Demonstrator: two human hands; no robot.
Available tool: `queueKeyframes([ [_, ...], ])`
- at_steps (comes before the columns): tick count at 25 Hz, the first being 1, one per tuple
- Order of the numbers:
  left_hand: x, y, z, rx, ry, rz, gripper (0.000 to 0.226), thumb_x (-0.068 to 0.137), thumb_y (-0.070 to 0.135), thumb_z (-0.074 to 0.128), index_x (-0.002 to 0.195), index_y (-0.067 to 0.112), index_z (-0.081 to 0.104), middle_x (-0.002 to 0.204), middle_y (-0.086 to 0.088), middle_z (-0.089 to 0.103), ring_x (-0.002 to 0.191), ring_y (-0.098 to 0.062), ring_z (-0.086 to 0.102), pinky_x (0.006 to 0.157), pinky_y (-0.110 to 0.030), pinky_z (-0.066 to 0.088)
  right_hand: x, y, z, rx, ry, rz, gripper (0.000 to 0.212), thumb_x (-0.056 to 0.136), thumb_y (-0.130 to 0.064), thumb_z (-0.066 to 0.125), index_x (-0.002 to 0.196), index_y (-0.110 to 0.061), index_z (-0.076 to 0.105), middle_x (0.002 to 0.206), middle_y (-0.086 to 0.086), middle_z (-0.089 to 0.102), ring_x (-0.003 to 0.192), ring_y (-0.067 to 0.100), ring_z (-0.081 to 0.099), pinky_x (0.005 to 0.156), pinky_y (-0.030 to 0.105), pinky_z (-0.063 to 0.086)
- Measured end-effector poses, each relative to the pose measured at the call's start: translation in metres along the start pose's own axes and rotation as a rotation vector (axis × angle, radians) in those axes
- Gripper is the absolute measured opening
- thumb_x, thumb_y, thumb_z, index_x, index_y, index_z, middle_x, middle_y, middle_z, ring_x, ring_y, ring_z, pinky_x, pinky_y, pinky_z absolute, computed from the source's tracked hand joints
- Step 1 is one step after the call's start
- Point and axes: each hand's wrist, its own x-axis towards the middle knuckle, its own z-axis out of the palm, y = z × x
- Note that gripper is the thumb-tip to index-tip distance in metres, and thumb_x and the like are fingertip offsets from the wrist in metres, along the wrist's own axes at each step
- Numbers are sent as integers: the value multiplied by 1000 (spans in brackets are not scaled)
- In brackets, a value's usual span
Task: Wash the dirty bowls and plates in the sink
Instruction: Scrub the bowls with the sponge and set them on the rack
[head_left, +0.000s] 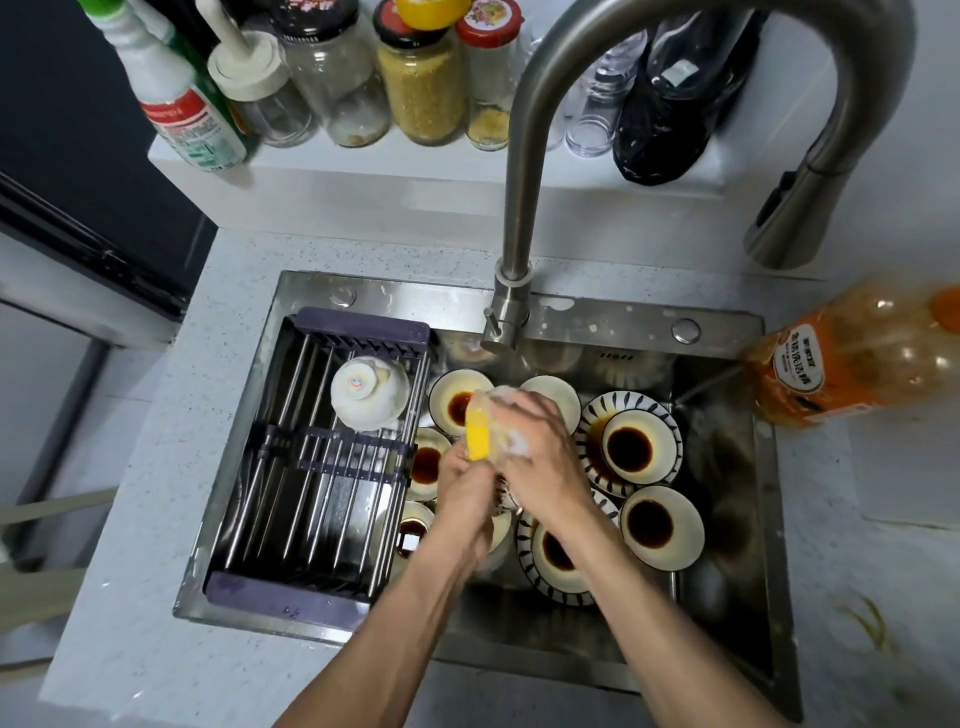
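Even bright overhead light; glare on sink (571, 312) steel; hands motion-blurred; wide-angle edges bowed.

Head-worn wide-angle view, looking steeply down into the stainless-steel sink (727, 332)

There is only this one view, so no shared ground with another; it looks from above the sink's near edge, forward and down, close enough that both bare forearms enter from the bottom edge and the curved brushed-steel tap (524, 171) rises toward the lens behind the sink, its spray head at upper right. The wide lens bends the speckled white counter (171, 519) outward left of the sink and takes in the white shelf of jars (322, 161) beyond it
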Motion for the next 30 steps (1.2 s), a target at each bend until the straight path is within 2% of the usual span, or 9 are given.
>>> queueKeyframes([
  [4,16,16,-24,-434,-88,-127,49,80,18,64,124,-3,59,109,-22,66,96,-32,64,89,-41,53,-59,14,34,-160,111,-281,66,81,1,50,145,-16,46,151,5,38,145,18,25,118,24,22],
  [6,11,18,-30,-485,-146,-106,52,86,29,61,127,-3,59,116,-25,66,103,-36,66,96,-49,50,-75,28,51,93,239,-17,58,93,-6,47,148,-21,41,156,2,33,146,13,26,119,24,23],
  [9,6,16,-35,-481,-248,-72,72,78,30,76,136,-4,52,136,-29,55,126,-43,53,107,-61,39,-41,24,50,945,315,554,38,103,-19,46,133,-41,53,143,-11,51,137,11,43,116,41,34],
  [11,2,22,-40,-463,-287,-70,72,74,30,79,134,-2,55,136,-28,55,124,-42,54,104,-61,43,-17,21,30,1087,247,618,29,100,-25,54,126,-33,63,133,-8,62,128,14,54,110,43,42],
  [15,1,35,-71,-331,-221,-40,55,90,33,63,135,3,55,133,-23,60,120,-34,60,95,-49,53,-7,0,21,1073,77,579,42,77,-29,74,118,-28,67,121,-5,70,119,14,61,106,42,46],
  [19,8,36,-133,-134,1,-72,84,60,50,89,129,10,62,126,-22,64,121,-43,58,102,-62,45,1,-29,79,841,-14,470,38,87,-13,72,122,-25,65,119,-6,69,113,10,63,101,29,48],
  [23,28,33,-173,-258,113,-183,56,87,44,63,129,7,61,123,-26,65,109,-40,64,70,-47,59,22,-43,131,395,-99,375,23,89,-28,67,112,-33,67,109,-7,69,104,15,64,92,32,53],
  [25,47,30,-185,-226,164,-175,52,88,46,62,126,11,63,120,-22,67,106,-37,66,71,-48,60,27,-45,140,300,-46,399,23,90,-29,65,113,-30,66,108,-4,69,101,18,64,87,32,53],
  [30,88,14,-200,172,424,-40,74,61,62,77,118,19,62,118,-14,66,102,-30,67,92,-52,55,20,-42,124,463,197,487,30,95,-22,62,124,-29,62,106,-11,63,97,9,60,73,7,42],
])
